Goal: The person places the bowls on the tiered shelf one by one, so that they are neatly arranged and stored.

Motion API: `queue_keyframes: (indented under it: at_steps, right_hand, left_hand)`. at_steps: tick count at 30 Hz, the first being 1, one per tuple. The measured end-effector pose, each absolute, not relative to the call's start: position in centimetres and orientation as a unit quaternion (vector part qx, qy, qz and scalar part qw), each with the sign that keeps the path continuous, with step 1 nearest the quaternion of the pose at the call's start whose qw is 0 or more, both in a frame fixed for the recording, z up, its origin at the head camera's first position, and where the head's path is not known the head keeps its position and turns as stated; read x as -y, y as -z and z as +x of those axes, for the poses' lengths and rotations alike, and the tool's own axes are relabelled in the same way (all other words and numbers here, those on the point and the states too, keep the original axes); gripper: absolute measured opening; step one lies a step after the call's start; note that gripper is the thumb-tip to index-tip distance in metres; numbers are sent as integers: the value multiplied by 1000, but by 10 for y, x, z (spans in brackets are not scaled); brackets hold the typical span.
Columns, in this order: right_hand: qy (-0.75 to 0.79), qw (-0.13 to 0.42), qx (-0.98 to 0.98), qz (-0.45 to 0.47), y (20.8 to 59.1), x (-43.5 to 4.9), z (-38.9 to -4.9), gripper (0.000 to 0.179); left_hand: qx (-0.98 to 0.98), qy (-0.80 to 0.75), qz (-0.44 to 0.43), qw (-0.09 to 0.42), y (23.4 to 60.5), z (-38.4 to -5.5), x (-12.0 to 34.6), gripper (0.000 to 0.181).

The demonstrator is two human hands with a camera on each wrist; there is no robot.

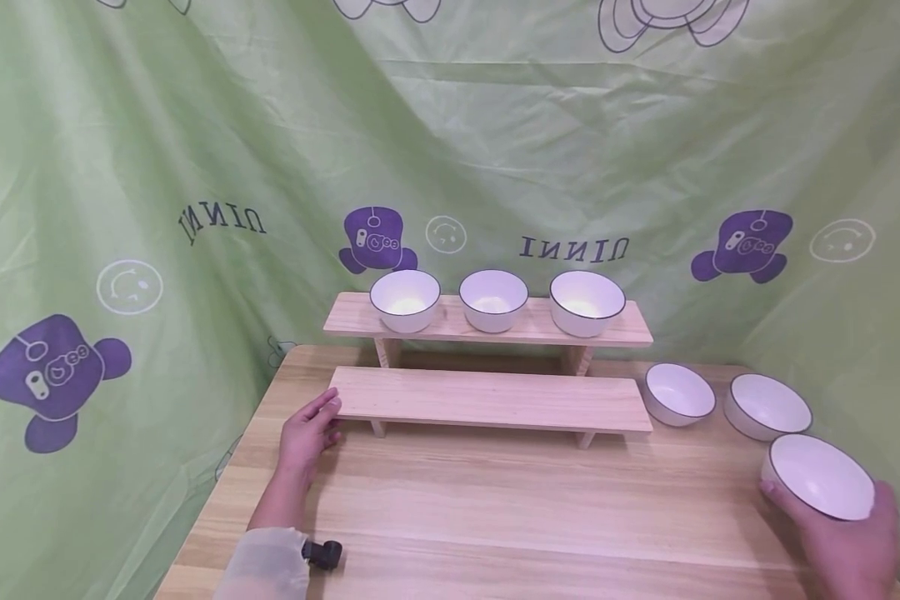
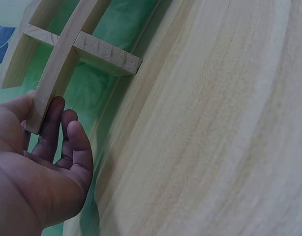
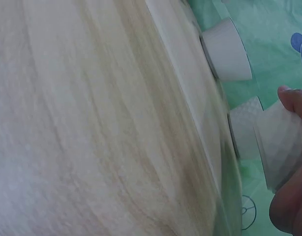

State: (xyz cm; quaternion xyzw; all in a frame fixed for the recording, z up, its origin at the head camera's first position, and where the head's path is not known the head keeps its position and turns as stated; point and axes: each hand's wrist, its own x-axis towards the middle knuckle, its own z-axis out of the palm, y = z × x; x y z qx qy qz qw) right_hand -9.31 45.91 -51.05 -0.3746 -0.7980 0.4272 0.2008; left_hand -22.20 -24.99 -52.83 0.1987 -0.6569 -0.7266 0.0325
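At the front right of the table, my right hand (image 1: 855, 537) grips a white bowl (image 1: 821, 479) with a dark rim, thumb on one side and fingers on the other. The right wrist view shows this bowl's faceted outer wall (image 3: 281, 142) tilted, with the hand around it. My left hand (image 1: 307, 433) pinches the left end of the lower wooden shelf (image 1: 487, 398). In the left wrist view the thumb lies along one face of the shelf board (image 2: 41, 105) and the fingers curl against the other.
Behind the lower shelf, a taller wooden shelf (image 1: 348, 315) bears a left bowl (image 1: 405, 302), a middle bowl (image 1: 493, 302) and a right bowl (image 1: 587, 304). Two more bowls, one nearer the shelf (image 1: 678, 393) and one farther right (image 1: 767, 406), stand on the table (image 1: 495, 508). Green printed cloth (image 1: 480, 142) hangs around.
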Motion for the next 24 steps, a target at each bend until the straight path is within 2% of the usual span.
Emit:
queue_keyframes:
  at_steps: [7,15,24]
  right_hand:
    - [-436,204,796,-368,503,-453,-92,114]
    - [-424,217,805,-353,494,-447,-92,97]
    - [-446,205,794,-360,491,-438,-94,119]
  left_hand:
    - [658,725,201,34,529,-222,250,59]
    - [657,725,201,38,528,-223,250,59]
    - [654,728,201,41,528,-223,250,58]
